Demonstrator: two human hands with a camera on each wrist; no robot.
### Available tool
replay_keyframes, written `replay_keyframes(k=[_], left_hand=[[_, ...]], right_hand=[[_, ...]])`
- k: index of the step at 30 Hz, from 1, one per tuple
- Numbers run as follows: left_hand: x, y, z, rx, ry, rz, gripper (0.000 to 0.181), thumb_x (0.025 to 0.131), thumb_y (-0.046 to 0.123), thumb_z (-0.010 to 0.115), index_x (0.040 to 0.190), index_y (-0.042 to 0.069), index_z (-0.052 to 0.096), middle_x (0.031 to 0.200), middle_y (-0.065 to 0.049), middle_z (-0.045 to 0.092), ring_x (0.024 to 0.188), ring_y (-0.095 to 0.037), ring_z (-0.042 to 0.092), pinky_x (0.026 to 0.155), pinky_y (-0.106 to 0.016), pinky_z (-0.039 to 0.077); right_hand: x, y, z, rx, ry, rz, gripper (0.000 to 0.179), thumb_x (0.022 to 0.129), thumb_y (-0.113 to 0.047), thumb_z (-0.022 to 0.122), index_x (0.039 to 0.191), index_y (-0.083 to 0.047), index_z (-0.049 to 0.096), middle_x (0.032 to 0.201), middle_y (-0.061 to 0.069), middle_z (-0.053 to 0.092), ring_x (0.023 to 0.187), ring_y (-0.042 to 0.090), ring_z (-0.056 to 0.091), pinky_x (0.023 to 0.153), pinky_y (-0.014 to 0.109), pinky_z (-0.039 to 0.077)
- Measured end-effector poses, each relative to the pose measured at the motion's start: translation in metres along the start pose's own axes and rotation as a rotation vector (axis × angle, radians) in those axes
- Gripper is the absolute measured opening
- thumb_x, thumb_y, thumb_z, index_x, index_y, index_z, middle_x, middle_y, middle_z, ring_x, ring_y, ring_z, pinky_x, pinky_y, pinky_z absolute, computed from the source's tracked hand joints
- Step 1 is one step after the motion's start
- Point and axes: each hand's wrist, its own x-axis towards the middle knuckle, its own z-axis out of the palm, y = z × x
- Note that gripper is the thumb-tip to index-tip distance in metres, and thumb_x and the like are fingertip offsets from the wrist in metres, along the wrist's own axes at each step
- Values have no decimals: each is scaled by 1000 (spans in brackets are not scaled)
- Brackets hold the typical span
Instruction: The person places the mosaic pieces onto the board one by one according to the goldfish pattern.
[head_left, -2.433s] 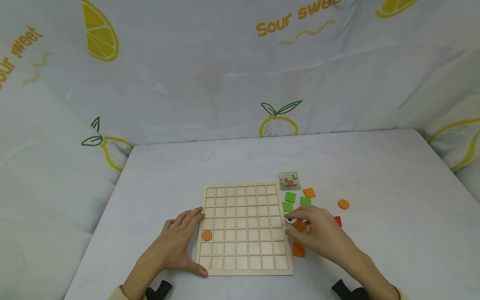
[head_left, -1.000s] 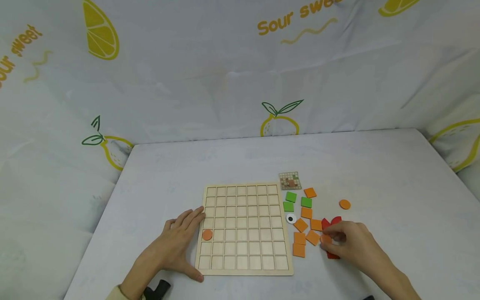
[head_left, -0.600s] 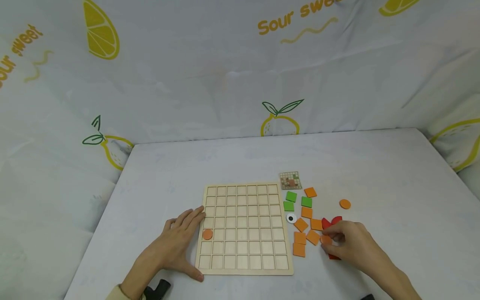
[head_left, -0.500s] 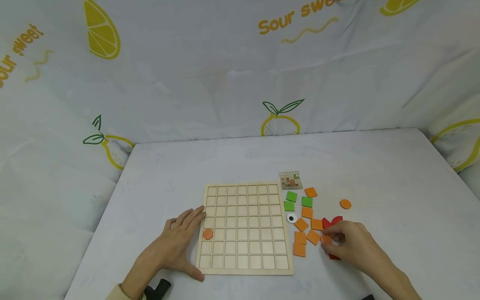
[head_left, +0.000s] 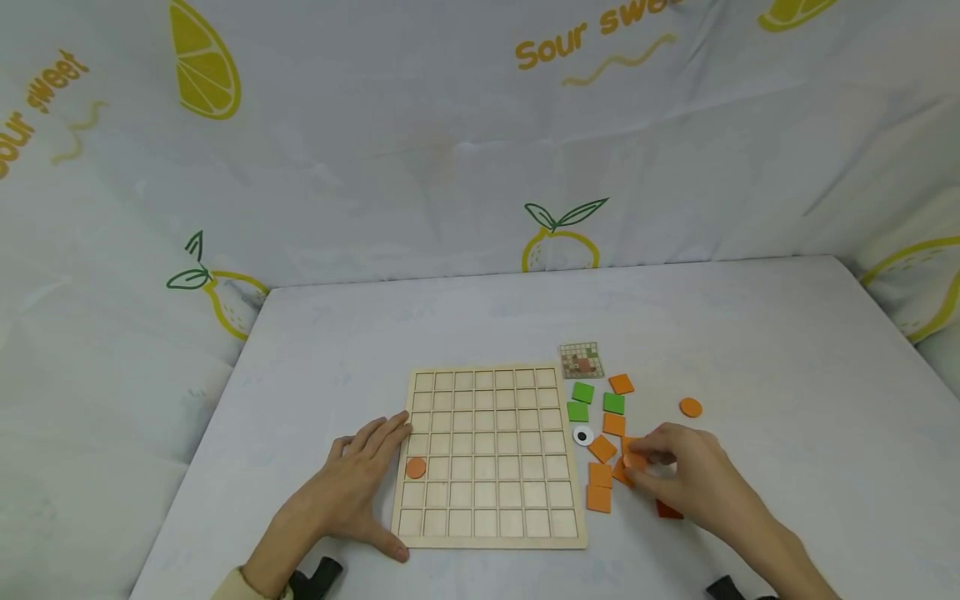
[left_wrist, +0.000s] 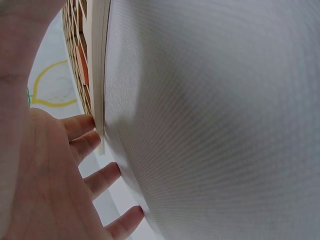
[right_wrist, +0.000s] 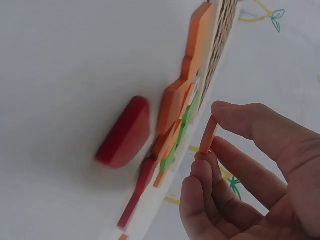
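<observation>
My left hand (head_left: pixel 343 492) rests at the left edge of a wooden grid board (head_left: pixel 486 542), its straight fingers touching the rim and its thumb at the near corner. One orange disc (head_left: pixel 416 467) lies in a cell of the leftmost column. To the right of the board, my right hand (head_left: pixel 693 475) pinches another orange disc (head_left: pixel 635 461) between thumb and fingertips. In the right wrist view this pinched disc (right_wrist: pixel 208 135) shows edge-on, raised off the table. Below it in the head view are orange square tiles (head_left: pixel 602 450), partly covered by the hand.
Green square tiles (head_left: pixel 582 392), a white eye disc (head_left: pixel 582 436) and a small pattern card (head_left: pixel 581 361) lie right of the board. A loose orange disc (head_left: pixel 691 407) sits farther right. Red pieces (right_wrist: pixel 125 135) lie near the right hand, mostly hidden in the head view.
My right hand went from the board's right edge to the red pieces, took hold of an orange disc there, and has now lifted and moved it left. The left hand stays put.
</observation>
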Motion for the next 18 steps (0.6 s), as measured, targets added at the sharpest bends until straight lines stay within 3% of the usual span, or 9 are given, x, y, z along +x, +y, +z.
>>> replay_keyframes(k=[7,11,18], left_hand=[[0,0,0,6,10,0,147,43,83,85,157,9,30,170,-11,23,151,-42,31,105,-67,38],[0,-1,0,7,6,0,147,43,85,84,157,9,30,170,-12,23,151,-42,30,105,-67,38],[1,-1,0,6,0,-9,148,43,86,83,157,10,30,171,-10,23,152,-41,29,106,-66,38]], right_hand=[[7,-16,0,32,62,-90,18,78,-10,87,95,-9,82,84,-8,71,74,3,58,65,21,54],[12,-26,-1,52,94,-128,18,79,-10,86,97,-9,82,86,-6,72,78,9,62,67,23,55],[25,-46,0,63,87,-190,19,78,-6,85,96,-10,82,85,-7,70,81,14,67,71,29,58]])
